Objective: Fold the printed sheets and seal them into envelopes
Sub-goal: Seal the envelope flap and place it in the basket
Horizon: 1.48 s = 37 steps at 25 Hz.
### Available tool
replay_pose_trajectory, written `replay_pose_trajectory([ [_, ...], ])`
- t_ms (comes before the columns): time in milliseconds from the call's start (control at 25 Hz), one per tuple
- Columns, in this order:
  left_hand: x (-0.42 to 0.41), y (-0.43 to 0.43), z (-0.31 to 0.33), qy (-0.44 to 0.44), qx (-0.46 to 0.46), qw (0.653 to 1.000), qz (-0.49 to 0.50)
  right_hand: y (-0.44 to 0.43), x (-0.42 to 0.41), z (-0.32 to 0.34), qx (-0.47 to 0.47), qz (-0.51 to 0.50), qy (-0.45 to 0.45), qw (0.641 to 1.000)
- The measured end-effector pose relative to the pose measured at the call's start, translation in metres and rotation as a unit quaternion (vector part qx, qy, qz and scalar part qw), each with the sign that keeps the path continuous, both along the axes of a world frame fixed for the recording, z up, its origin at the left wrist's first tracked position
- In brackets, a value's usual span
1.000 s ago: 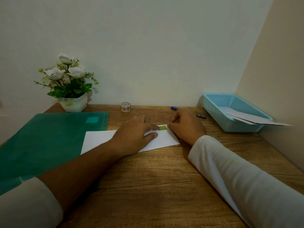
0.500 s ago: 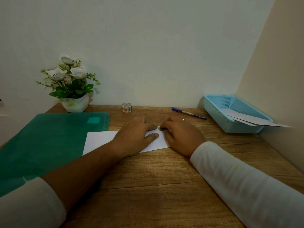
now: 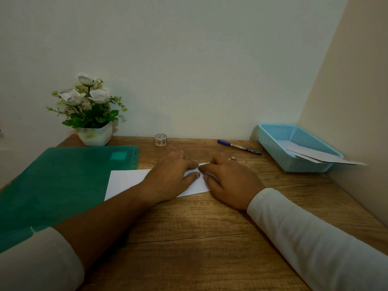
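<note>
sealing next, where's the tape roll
Head view, left of centre: the tape roll stands at the back edge of the desk, between the flower pot and the pen.

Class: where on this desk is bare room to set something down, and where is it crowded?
Free: wood between tape roll and pen; near strip between the arms. Crowded: green folder; left hand and right hand pressing the envelope.

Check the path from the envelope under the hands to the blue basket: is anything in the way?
Nothing visible blocks it. Bare desk lies between the envelope and the basket at the right. The pen lies farther back, off that line. Inside the basket, papers overhang its near corner.
</note>
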State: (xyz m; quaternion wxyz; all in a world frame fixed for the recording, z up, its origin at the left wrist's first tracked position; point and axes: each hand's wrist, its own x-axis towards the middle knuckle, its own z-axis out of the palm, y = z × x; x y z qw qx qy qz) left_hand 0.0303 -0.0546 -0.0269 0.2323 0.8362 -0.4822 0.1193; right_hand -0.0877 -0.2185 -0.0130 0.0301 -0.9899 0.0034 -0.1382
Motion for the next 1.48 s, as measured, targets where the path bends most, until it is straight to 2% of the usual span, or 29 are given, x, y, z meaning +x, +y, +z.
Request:
replay_pose_trajectory([
  [240, 0.001, 0.002, -0.002, -0.007, -0.008, 1.0, -0.001, 0.005, 0.009, -0.002, -0.008, -0.031, -0.003, 0.999],
  [520, 0.0, 0.003, -0.002, -0.01, -0.008, 1.0, -0.004, 0.003, -0.002, 0.001, -0.002, -0.013, 0.013, 1.0],
  [920, -0.001, 0.002, -0.001, -0.012, -0.004, 1.0, 0.003, 0.007, 0.002, 0.002, -0.052, -0.101, 0.018, 0.993],
  [1000, 0.0, 0.002, -0.001, -0.011, -0.002, 1.0, 0.006, 0.006, 0.0, 0.002, -0.052, -0.089, 0.002, 0.995],
  [1160, -0.001, 0.003, -0.002, -0.009, -0.004, 1.0, 0.005, 0.004, 0.001, -0.001, 0.006, -0.034, -0.006, 0.999],
  [1480, 0.0, 0.002, -0.002, -0.005, -0.002, 1.0, 0.012, 0.001, -0.001, 0.0, 0.025, -0.014, 0.001, 1.0],
])
